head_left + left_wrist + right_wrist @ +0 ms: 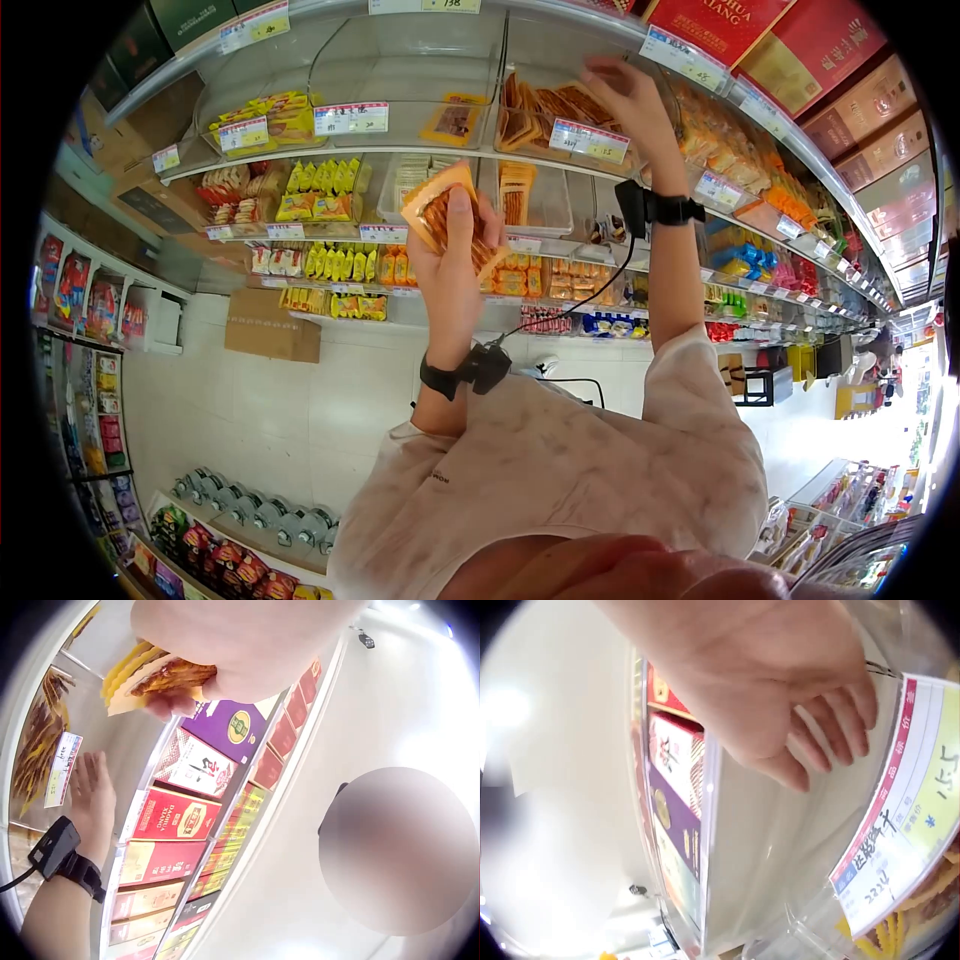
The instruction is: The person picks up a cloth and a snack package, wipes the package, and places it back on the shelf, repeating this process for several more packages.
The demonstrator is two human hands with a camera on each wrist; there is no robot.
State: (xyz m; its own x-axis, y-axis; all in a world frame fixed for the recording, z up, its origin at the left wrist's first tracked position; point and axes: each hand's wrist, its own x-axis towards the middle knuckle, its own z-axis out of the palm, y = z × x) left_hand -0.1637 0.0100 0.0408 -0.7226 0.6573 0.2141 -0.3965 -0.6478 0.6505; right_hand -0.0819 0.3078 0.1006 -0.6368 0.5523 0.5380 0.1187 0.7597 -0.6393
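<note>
My left hand (455,270) grips flat snack packets (428,207) with orange-yellow edges and brown contents showing through, the thumb lying across the front. In the left wrist view several such packets (174,678) are fanned together in the grip. My right hand (637,105) reaches over the top-shelf bin, above similar packets (565,104) standing in it. Its fingers (829,724) are loosely bent and hold nothing in the right wrist view. Just below that hand is a price tag (590,141) on the bin's clear front.
A single orange packet (455,120) lies in the neighbouring clear bin. Lower shelves hold yellow bagged snacks (318,190) and a few orange packets (516,192). Red gift boxes (715,35) stand on the ledge above. A cardboard box (272,324) sits on the floor. A cable (610,275) runs from the right wrist.
</note>
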